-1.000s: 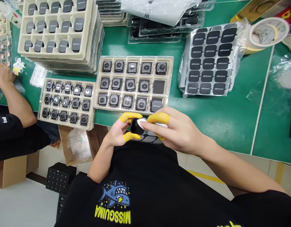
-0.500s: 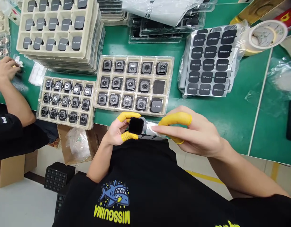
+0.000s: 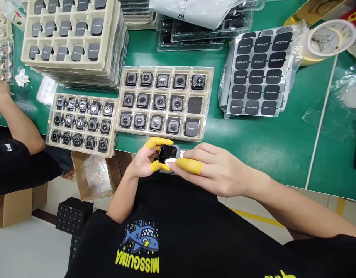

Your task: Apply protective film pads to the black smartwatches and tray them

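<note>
My left hand, with yellow finger cots, grips a smartwatch body by its edges. Its dark, glossy screen faces up, just off the table's front edge. Pinched in my right hand is a small white pad, which lies at the lower right corner of the screen. Part of the pad is behind the fingers. A pale sheet shows partly beside the watch, mostly covered by my right hand. Beyond my hands is a tray of watches, with dark backs up in most pockets.
Another tray of watches adjoins it on the left, below a tall tray stack. Right of centre lie sheets of black labels near tape rolls. A co-worker's arm reaches in from the left. A carton stands below the table.
My right hand has moved left, bringing the white pad from beside the watch onto its screen. The watch has barely shifted. The co-worker's hand has drawn left, away from a crumpled white tissue.
</note>
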`<action>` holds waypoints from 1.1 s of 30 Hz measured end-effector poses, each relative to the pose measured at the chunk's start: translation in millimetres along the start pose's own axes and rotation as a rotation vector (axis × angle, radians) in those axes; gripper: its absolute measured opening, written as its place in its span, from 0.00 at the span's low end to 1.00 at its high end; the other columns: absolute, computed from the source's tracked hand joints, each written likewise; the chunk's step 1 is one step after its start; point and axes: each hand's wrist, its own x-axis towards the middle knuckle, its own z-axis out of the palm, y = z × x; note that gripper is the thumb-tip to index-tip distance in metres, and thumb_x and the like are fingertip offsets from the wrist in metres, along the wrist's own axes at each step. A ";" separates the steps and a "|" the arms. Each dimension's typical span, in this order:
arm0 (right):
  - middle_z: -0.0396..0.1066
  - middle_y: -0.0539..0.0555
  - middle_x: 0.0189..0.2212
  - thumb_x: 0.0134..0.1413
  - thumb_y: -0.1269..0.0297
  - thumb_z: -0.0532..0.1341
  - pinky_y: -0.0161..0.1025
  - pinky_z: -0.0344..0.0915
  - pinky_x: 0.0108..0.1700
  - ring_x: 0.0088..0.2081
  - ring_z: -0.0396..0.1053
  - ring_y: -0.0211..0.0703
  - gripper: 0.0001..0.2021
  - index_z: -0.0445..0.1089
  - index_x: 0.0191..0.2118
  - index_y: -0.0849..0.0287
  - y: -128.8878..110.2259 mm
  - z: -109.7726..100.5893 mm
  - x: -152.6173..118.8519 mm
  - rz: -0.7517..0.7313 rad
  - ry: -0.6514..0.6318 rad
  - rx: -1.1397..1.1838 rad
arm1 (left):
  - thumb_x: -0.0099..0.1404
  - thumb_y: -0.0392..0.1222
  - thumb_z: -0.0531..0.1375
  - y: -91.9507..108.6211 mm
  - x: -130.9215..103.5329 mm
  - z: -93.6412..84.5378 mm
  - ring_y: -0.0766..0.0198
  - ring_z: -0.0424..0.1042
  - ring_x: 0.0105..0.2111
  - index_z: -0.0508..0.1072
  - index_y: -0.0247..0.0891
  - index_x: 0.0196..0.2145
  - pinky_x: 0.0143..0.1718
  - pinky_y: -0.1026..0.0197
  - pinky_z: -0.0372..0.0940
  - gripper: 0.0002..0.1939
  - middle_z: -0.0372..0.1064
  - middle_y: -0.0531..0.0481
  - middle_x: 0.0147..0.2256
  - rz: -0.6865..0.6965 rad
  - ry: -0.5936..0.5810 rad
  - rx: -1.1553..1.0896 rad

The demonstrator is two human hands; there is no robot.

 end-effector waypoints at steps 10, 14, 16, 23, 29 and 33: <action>0.82 0.55 0.42 0.76 0.76 0.62 0.45 0.62 0.38 0.41 0.76 0.42 0.09 0.79 0.51 0.61 -0.5 6.1 6.3 -0.040 -0.047 0.037 | 0.60 0.52 0.81 3.5 0.2 -10.8 0.55 0.84 0.46 0.79 0.40 0.59 0.48 0.58 0.78 0.34 0.82 0.43 0.49 -0.071 -0.123 0.051; 0.81 0.56 0.43 0.77 0.75 0.61 0.46 0.62 0.38 0.42 0.74 0.45 0.10 0.81 0.46 0.60 -6.8 13.2 11.2 -0.010 -0.057 -0.115 | 0.65 0.52 0.78 -0.1 0.3 -8.8 0.54 0.84 0.48 0.77 0.42 0.62 0.51 0.56 0.78 0.32 0.82 0.42 0.51 0.005 -0.134 0.099; 0.81 0.58 0.42 0.76 0.75 0.61 0.46 0.64 0.39 0.43 0.73 0.47 0.11 0.82 0.47 0.62 -8.2 15.6 13.9 0.008 -0.067 -0.211 | 0.65 0.52 0.79 -4.5 0.5 -7.1 0.54 0.84 0.49 0.76 0.43 0.62 0.52 0.56 0.78 0.33 0.81 0.43 0.52 0.040 -0.095 0.098; 0.74 0.59 0.32 0.70 0.82 0.57 0.48 0.69 0.36 0.37 0.69 0.52 0.17 0.80 0.55 0.69 1.0 11.0 -1.0 0.119 -0.061 -0.335 | 0.64 0.52 0.79 -10.7 -4.5 -7.6 0.60 0.84 0.41 0.75 0.43 0.62 0.42 0.63 0.76 0.33 0.81 0.46 0.45 0.064 0.044 0.018; 0.81 0.60 0.44 0.70 0.80 0.59 0.48 0.71 0.38 0.40 0.74 0.53 0.28 0.75 0.69 0.54 0.5 -0.5 -26.8 0.337 0.077 -0.174 | 0.59 0.57 0.81 -2.9 -8.1 -8.2 0.61 0.81 0.34 0.75 0.41 0.61 0.40 0.60 0.76 0.38 0.80 0.49 0.40 0.048 0.084 0.042; 0.82 0.57 0.42 0.70 0.81 0.60 0.48 0.74 0.39 0.40 0.76 0.52 0.29 0.73 0.70 0.51 -6.5 -1.2 -18.7 0.291 0.085 -0.131 | 0.61 0.55 0.81 -0.4 -3.4 -5.3 0.62 0.82 0.34 0.75 0.42 0.62 0.42 0.61 0.76 0.37 0.81 0.50 0.40 0.069 0.032 0.021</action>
